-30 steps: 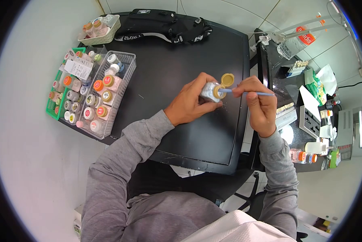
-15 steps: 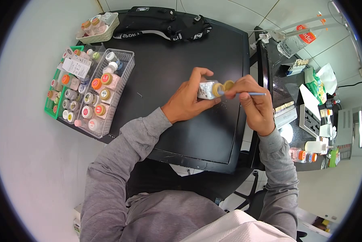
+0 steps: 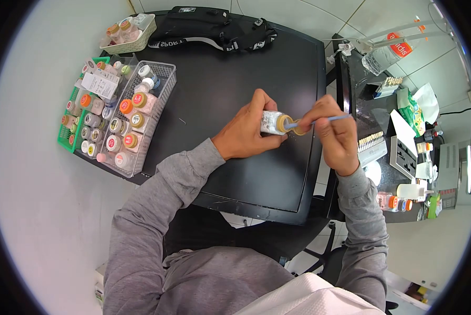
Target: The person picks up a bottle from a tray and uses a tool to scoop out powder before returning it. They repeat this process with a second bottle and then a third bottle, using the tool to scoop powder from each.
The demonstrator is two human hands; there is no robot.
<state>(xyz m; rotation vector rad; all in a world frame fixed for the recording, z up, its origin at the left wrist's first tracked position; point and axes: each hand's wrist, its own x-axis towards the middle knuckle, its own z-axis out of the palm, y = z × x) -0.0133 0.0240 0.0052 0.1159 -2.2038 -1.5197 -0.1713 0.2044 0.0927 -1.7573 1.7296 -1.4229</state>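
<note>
My left hand [image 3: 250,128] is wrapped round a small clear bottle [image 3: 270,122] with a white label, tilted on its side above the black table [image 3: 235,181]. The bottle's yellowish neck points right. Between the fingers of my right hand [image 3: 334,131] is a thin light-blue stick [image 3: 336,117], its left end at the bottle's mouth. A yellow cap [image 3: 301,126] shows by the right fingertips, partly hidden by them. White specks lie on the table near the bottle.
Baskets of small jars [image 3: 135,123] stand at the left, with a cream basket [image 3: 134,46] behind. A black bag [image 3: 209,31] lies along the back edge. On the right side table [image 3: 359,89] are a water bottle [image 3: 385,59], shade guides [image 3: 372,149] and more jars [image 3: 393,202].
The small bottle has turned slightly and shifted a little right. My right hand has moved a little right, and the stick now slants, its right end raised.
</note>
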